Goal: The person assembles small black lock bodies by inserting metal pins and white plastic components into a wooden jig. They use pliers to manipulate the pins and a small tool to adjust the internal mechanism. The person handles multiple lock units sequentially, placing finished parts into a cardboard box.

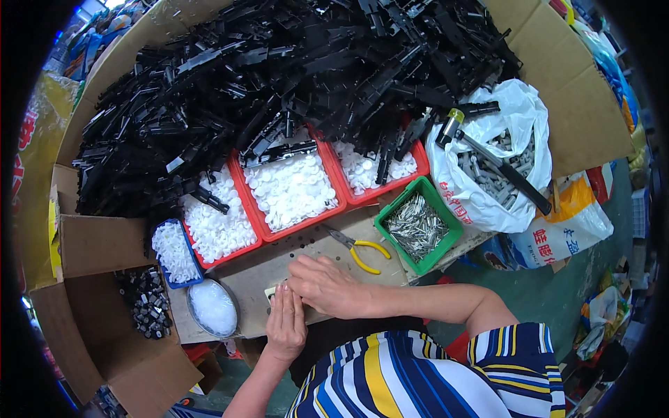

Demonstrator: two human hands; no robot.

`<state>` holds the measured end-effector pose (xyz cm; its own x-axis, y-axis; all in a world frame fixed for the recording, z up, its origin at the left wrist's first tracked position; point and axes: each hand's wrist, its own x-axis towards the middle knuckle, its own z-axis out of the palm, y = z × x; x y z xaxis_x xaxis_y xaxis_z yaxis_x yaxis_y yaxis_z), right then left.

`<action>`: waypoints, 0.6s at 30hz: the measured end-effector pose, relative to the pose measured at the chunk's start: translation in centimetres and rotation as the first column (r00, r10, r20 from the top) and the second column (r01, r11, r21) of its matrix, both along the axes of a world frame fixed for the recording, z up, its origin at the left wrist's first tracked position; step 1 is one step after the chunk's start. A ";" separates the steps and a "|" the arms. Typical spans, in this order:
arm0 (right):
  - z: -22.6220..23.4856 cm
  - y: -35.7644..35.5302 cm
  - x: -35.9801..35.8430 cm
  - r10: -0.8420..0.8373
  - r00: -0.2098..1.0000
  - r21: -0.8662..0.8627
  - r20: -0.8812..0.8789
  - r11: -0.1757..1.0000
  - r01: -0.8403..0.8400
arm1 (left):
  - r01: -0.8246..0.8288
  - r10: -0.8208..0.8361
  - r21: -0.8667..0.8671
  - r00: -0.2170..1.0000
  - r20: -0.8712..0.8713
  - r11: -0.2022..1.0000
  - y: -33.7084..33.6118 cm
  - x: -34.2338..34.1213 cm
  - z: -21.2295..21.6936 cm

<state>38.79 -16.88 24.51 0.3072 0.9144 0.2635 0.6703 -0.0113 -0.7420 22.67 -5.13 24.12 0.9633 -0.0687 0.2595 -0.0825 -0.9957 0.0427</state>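
Note:
My left hand [286, 320] and my right hand [326, 284] meet at the near edge of a cardboard work surface [272, 268]. Their fingers close together over a small part that the hands hide. My right hand lies partly over my left fingertips. Yellow-handled pliers [362, 251] lie on the cardboard just beyond my right hand. A round metal bowl of clear white bits [212, 306] sits left of my left hand.
A big heap of long black plastic parts [279, 76] fills the far side. Red trays of white round discs [289, 188], a blue tray [174, 252], a green bin of metal pins [417, 226], a white bag of grey parts [498, 167] and a box of small black pieces [146, 303] surround the surface.

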 end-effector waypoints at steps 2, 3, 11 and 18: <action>0.4 -0.2 0.4 0.038 0.999 -0.012 0.024 0.999 -0.037 | -0.015 0.015 0.005 1.000 -0.008 1.000 -0.2 0.2 0.3; 0.7 -0.4 0.7 0.062 0.997 -0.042 0.045 0.997 -0.060 | -0.017 0.017 0.007 1.000 -0.013 1.000 -0.2 0.3 0.4; 9.6 -13.0 13.8 -0.638 0.613 0.265 0.466 0.761 0.591 | 0.011 -0.012 0.031 0.999 0.045 0.999 0.7 0.3 0.1; 8.1 -21.9 19.9 -0.549 0.583 -0.127 0.599 0.653 0.746 | 0.071 -0.077 0.043 0.986 0.145 0.997 1.0 0.8 -0.5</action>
